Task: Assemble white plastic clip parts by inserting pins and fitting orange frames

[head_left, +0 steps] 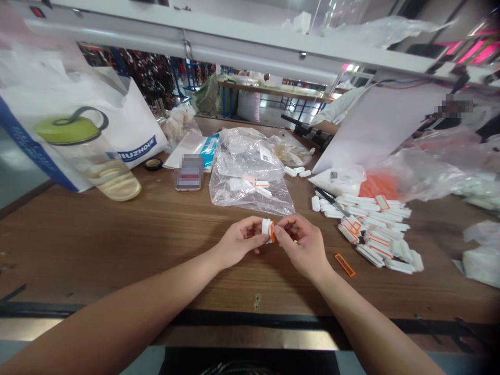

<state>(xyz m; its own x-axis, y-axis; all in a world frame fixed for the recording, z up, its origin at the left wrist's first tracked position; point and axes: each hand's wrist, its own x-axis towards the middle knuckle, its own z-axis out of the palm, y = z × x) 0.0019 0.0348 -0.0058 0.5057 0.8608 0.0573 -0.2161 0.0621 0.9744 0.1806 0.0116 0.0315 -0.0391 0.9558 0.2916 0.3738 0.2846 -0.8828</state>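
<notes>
My left hand [241, 241] and my right hand [302, 246] meet in front of me above the wooden table [117, 250]. Between their fingertips is a small white piece [266, 230] with an orange rim along its right side. Both hands pinch it. A loose orange rectangular frame [345, 264] lies on the wood to the right of my right hand. Farther right is a heap of white pieces [371, 229], several with orange frames. A clear plastic bag [250, 179] holding similar pieces lies ahead of my hands.
Scissors [330, 202] rest on the heap. A phone [189, 173], a tape roll [153, 164], a white printed shopping bag [78, 120] and a clear bottle [101, 166] stand at the far left. A co-worker's arm [328, 125] is beyond the table.
</notes>
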